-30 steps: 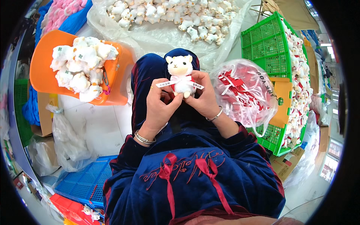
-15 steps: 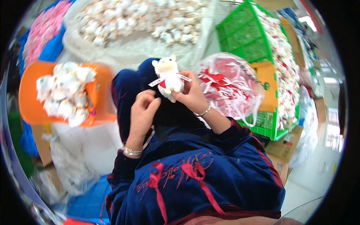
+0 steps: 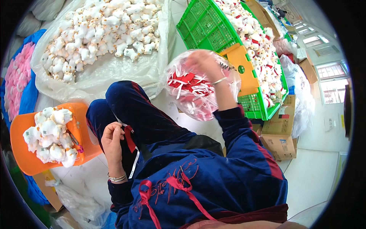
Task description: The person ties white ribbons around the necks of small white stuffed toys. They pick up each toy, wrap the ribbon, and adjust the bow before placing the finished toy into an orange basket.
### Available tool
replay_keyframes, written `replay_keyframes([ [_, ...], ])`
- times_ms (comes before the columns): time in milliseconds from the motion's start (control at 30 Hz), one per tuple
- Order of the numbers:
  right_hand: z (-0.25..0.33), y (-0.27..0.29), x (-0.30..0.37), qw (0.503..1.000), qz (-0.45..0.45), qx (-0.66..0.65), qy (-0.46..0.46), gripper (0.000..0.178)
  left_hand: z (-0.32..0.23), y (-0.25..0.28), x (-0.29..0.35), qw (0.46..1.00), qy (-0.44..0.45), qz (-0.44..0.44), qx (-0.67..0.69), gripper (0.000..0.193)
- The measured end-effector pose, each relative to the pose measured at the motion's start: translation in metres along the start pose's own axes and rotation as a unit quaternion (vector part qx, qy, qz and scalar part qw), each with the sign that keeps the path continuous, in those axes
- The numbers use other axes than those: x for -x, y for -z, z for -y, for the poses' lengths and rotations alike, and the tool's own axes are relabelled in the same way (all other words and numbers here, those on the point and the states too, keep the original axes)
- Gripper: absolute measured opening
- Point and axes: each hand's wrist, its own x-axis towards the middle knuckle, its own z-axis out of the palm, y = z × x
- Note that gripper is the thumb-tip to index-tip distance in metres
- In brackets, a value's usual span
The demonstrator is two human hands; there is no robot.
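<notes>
My left hand [image 3: 112, 140] is over my lap, its fingers closed on a red ribbon [image 3: 130, 138] with a white strip hanging down below it. My right hand [image 3: 203, 64] is over a clear plastic bag [image 3: 179, 97] at the side of the green crate. Motion smears its fingers, so what they hold, if anything, does not show. Inside the bag lies a heap of red cloth pieces [image 3: 190, 82] with white ribbons.
A green crate [image 3: 209, 23] on the right holds many white plush toys with red pieces. On the left, an orange chair [image 3: 21, 131] bears white plush toys [image 3: 53, 133]. Ahead, a plastic sheet [image 3: 126, 72] carries a large heap of them. Cardboard boxes [image 3: 280, 129] stand beside the crate.
The small white plush toy has left my hands, and I cannot tell where it lies. My right hand has moved over the bag. A red ribbon now shows at my left hand. The view has shifted.
</notes>
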Motion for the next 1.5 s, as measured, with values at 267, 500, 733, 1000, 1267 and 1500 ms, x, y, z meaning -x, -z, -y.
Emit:
replay_keyframes([
  [267,-0.089,-0.089,0.004,0.948,0.086,0.294,0.089,0.028,-0.015,0.016,0.011,0.992,-0.026,-0.070,-0.099,0.012],
  [500,-0.061,-0.104,0.019,0.968,0.145,0.189,0.081,0.019,-0.007,0.022,0.019,0.979,-0.052,-0.103,-0.167,0.012],
  [733,0.008,-0.202,0.102,0.832,0.253,0.251,0.425,0.026,-0.018,0.049,0.023,0.971,-0.040,-0.140,-0.192,0.014],
  [1000,-0.009,-0.248,0.112,0.687,0.316,0.451,0.474,0.025,-0.064,0.163,0.042,0.849,-0.138,-0.392,-0.328,0.022],
  [1267,-0.018,-0.262,0.126,0.635,0.357,0.487,0.481,0.008,-0.103,0.276,0.002,0.722,-0.218,-0.435,-0.492,0.036],
  [1500,-0.020,-0.268,0.124,0.574,0.387,0.520,0.500,0.012,-0.126,0.275,-0.047,0.594,-0.235,-0.229,-0.735,0.059],
])
